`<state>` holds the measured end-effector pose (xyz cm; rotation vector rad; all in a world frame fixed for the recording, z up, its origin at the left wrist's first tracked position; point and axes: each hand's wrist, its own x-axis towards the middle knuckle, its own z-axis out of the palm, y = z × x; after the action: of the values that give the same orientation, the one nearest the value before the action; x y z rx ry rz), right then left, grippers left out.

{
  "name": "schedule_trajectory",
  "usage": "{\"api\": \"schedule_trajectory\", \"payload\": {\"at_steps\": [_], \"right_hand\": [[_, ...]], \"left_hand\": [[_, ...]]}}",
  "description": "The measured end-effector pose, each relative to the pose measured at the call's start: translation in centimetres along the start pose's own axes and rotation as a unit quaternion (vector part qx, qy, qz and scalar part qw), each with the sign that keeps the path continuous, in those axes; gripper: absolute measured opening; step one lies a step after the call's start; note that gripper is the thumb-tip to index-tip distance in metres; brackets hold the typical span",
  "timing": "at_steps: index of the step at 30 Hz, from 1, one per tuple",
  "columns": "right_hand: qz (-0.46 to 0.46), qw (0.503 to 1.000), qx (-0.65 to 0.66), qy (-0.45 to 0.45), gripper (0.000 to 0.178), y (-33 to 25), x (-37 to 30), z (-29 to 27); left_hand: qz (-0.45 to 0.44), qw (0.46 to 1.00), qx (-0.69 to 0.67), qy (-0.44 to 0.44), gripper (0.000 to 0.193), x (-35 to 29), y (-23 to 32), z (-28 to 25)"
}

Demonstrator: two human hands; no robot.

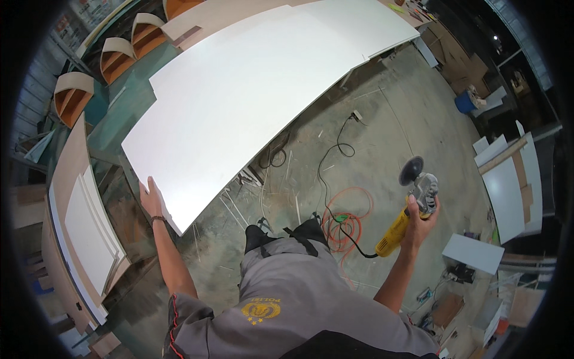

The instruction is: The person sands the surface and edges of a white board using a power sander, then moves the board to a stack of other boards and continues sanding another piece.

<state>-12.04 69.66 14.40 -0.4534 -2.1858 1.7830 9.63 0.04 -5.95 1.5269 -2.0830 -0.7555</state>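
Observation:
A large white panel lies across the bench ahead of me, its near left corner reaching toward my body. My left hand grips the panel's left edge close to that corner; some of its fingers are hidden by the board. Out to the right, my right hand is closed round a yellow and grey angle grinder. The grinder's dark round disc points up and away from me, well apart from the panel. Whether the disc spins I cannot tell. A black cord runs from its lower end.
An orange hose lies coiled on the floor beside my feet, near a power socket block. Offcut strips litter the floor under the panel. White boards are stacked at left, others at right. A blue bucket stands far right.

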Motion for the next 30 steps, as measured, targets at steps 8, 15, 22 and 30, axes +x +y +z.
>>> {"api": "schedule_trajectory", "payload": {"at_steps": [8, 15, 22, 30], "right_hand": [[-0.006, 1.000, 0.001, -0.024, 0.083, 0.4, 1.5, 1.3], [-0.029, 0.990, -0.047, -0.126, 0.090, 0.1, 0.6, 4.8], [-0.136, 0.938, -0.114, -0.299, 0.095, 6.8, -3.6, 13.3], [-0.248, 0.891, -0.104, -0.365, 0.101, 9.3, -13.9, 18.3]], "left_hand": [[0.042, 0.999, 0.027, -0.002, 0.084, 2.9, 8.2, 6.5], [0.213, 0.967, 0.112, 0.078, 0.076, 0.6, 11.5, 8.5], [0.359, 0.873, 0.327, -0.056, 0.072, -1.5, 14.3, 10.3], [0.436, 0.836, 0.278, -0.181, 0.080, -2.3, 17.8, 10.1]]}}
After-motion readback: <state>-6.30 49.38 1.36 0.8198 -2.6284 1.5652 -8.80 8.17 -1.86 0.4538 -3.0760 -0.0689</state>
